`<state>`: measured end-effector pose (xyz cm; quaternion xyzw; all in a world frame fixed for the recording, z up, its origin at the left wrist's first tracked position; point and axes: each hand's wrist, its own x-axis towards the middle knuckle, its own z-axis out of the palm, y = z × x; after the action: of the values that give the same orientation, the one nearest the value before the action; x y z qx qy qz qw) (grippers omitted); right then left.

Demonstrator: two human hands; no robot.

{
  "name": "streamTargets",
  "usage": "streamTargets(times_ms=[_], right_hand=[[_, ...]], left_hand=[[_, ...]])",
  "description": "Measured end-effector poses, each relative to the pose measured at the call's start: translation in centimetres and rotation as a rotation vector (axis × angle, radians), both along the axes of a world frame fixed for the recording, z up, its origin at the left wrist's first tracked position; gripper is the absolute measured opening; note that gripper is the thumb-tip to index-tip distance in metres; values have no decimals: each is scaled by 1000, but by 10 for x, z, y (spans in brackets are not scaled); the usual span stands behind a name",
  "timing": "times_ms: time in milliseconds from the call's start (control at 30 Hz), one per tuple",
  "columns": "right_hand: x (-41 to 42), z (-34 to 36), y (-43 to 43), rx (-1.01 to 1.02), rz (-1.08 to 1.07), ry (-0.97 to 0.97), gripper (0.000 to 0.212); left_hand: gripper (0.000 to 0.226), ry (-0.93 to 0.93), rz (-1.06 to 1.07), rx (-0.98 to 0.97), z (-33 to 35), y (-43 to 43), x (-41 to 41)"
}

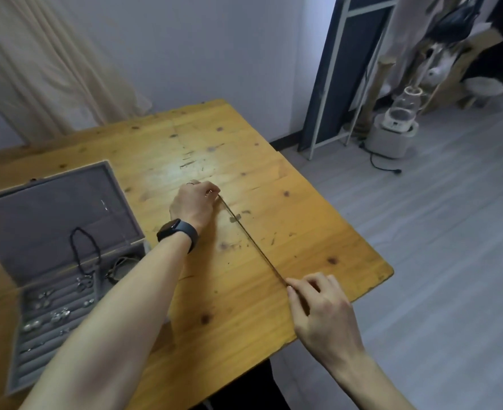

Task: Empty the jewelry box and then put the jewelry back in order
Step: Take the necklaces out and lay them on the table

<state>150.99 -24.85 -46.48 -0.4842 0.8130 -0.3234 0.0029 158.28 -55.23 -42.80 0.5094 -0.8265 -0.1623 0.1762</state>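
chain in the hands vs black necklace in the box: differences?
The chain is stretched straight between left hand and right hand; the black necklace lies looped in the jewelry box, untouched. The chain is thin and brownish; the black necklace is thicker and dark. Both are long strands.

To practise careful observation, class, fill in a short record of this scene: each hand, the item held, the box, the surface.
left hand: pinches the far end of the chain; watch on the wrist
right hand: pinches the near end of the chain
chain: thin, stretched straight between the two hands over the table
jewelry box: open, at the table's left; holds small silver pieces and a black cord
table: wooden, scuffed
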Motion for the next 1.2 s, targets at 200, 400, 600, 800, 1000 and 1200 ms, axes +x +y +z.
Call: streamTargets(times_ms=[200, 400, 600, 800, 1000, 1200], right_hand=[[3, -12, 0, -67, -24, 76, 26], [4, -19, 1, -125, -23, 47, 29], [4, -20, 3, -133, -41, 40, 30], [5, -17, 6, -141, -16, -7, 41], [19, 13, -2, -170, 25, -64, 37], [61, 52, -39, -265, 205, -99, 28]], left_hand=[[18, 34, -41, -17, -14, -13, -16], [21, 80, -82, -18, -20, -16, -14], [34, -39, -169, 31, -15, -12, -5], [49, -26, -199, 121, 0, 8, 15], [53, 79, -223, 57, 27, 59, 62], [48, 197, -142, -27, 44, 108, 153]])
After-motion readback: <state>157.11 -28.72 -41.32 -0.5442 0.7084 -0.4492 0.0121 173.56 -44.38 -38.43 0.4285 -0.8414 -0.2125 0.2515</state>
